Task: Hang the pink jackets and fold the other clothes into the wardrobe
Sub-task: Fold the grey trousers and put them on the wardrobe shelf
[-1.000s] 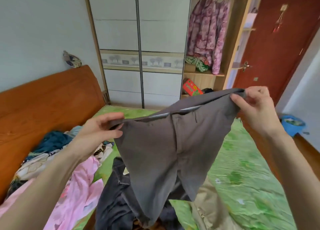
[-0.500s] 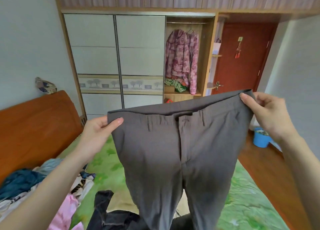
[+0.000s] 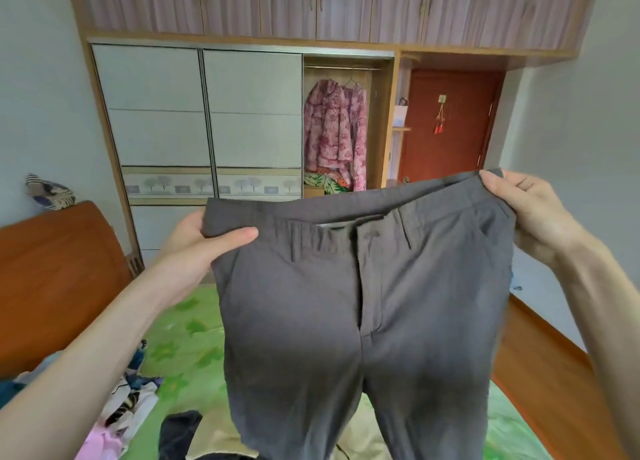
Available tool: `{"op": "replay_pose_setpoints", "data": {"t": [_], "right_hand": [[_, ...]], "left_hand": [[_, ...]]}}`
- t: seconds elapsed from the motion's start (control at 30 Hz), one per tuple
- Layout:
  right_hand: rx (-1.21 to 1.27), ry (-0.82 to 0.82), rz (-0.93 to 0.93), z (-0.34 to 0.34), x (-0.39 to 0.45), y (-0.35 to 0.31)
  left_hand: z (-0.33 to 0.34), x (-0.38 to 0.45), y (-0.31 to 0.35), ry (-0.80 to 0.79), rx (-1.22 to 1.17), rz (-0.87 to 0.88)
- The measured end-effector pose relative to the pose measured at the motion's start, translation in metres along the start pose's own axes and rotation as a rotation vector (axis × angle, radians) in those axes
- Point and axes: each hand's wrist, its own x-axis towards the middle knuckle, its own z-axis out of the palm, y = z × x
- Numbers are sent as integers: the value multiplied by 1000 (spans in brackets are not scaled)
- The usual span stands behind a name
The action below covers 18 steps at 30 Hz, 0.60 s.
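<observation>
Step in hand: folding stage, non-pink item. Grey woven trousers hang centre frame, front facing the camera. Left hand and right hand each pinch a waistband corner, fingers curled. Next move, judged: bring legs together lengthwise, then carry to the open wooden wardrobe, upper centre. No legible writing.

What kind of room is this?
Most likely a bedroom. There is a bed with a green cover and a wooden headboard, a big wardrobe with sliding doors, and pink jackets hanging in its open part.
</observation>
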Motion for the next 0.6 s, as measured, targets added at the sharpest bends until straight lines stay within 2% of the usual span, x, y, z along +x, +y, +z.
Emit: {"op": "replay_pose_setpoints", "data": {"t": [0.13,0.27,0.37,0.53,0.6], "right_hand": [[42,-26,116,-12,-4,3],[29,139,118,-7,0,3],[-133,254,53,-3,7,8],[-517,334,-19,2,5,12],[-590,355,-29,7,3,12]], "left_hand": [[3,8,-3,42,6,46],[10,19,-10,34,113,47],[18,25,-18,55,130,28],[28,32,-27,150,22,-53],[34,34,-28,198,23,-71]]}}
